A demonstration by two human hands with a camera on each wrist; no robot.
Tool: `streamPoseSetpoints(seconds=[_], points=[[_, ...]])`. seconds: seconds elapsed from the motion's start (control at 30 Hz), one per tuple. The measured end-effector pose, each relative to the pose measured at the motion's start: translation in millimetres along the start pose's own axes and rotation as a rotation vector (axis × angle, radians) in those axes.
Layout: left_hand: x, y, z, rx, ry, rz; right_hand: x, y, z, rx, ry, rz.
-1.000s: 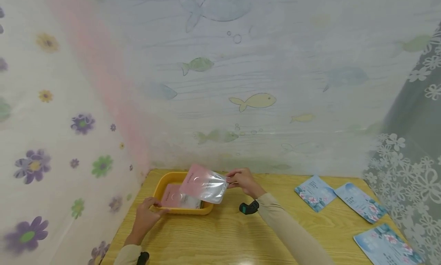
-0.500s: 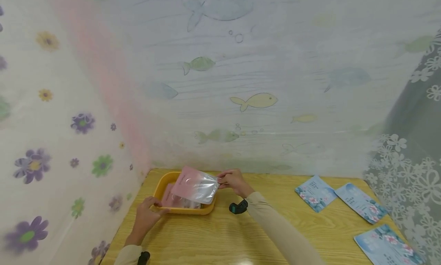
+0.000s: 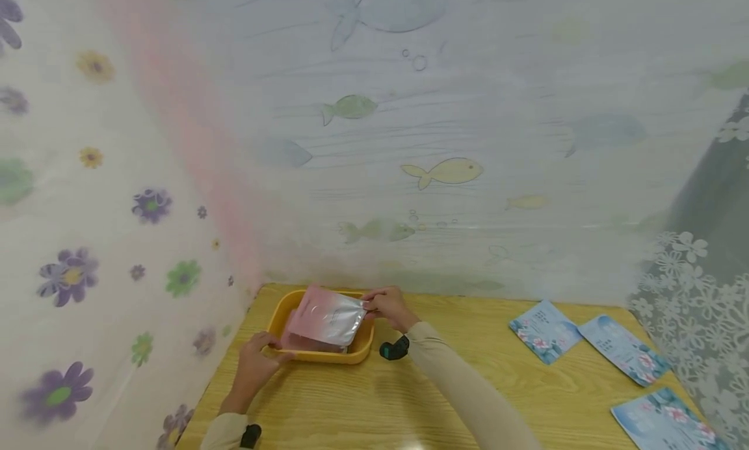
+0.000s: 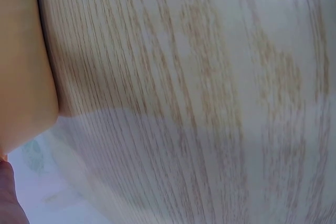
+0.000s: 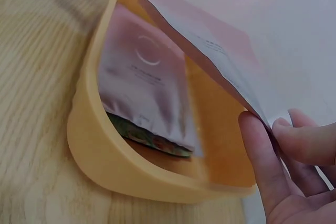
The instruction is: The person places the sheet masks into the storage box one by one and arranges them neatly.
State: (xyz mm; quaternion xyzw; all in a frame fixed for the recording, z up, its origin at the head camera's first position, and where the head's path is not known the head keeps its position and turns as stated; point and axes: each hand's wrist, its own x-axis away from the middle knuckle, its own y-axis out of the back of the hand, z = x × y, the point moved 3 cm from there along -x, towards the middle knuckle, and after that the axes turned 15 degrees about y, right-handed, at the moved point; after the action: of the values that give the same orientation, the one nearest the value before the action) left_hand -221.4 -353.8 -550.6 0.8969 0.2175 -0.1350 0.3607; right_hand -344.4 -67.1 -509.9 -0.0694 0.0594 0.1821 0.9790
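My right hand (image 3: pixel 391 307) pinches one edge of a pink-and-silver sachet (image 3: pixel 329 317) between thumb and fingers. The sachet hangs tilted over a yellow plastic bin (image 3: pixel 322 357). Inside the bin another pink sachet (image 5: pixel 144 69) lies flat, and a green patterned packet (image 5: pixel 152 142) peeks out from beneath it; how many lie below is hidden. At the bin's front left corner, my left hand (image 3: pixel 255 367) grips the rim with thumb and fingers. The left wrist view catches mostly tabletop, with the bin's outer wall (image 4: pixel 23 56) and a bit of a finger at its left edge.
Three blue floral sachets lie on the right of the wooden table (image 3: pixel 456 365): one (image 3: pixel 544 331) farther left, a second (image 3: pixel 625 349) beside it, a third (image 3: pixel 667 421) nearer the front. Printed curtains (image 3: pixel 445 112) stand close behind and at both sides.
My right hand has moved left with the pink-and-silver sachet, bringing it farther over the bin and covering more of the sachet inside. My left hand keeps its grip on the rim.
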Motion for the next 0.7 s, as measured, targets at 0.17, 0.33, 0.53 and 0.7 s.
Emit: streamPoseSetpoints(seconds=[0.17, 0.33, 0.53, 0.7], points=[[-0.6, 1.0, -2.9, 0.027, -0.026, 0.002, -5.6, -9, -5, 0.066, -0.004, -0.002], [-2.7, 2.3, -2.1, 0.008, 0.009, 0.026, -13.1, -19, -7, 0.137, 0.002, 0.026], [-1.8, 3.5, -3.2, -0.009, 0.026, 0.036, -20.0, -27, -18, 0.18, 0.002, 0.016], [0.3, 1.2, -2.7, 0.012, 0.011, 0.022, -22.5, -28, -33, 0.23, 0.007, -0.018]])
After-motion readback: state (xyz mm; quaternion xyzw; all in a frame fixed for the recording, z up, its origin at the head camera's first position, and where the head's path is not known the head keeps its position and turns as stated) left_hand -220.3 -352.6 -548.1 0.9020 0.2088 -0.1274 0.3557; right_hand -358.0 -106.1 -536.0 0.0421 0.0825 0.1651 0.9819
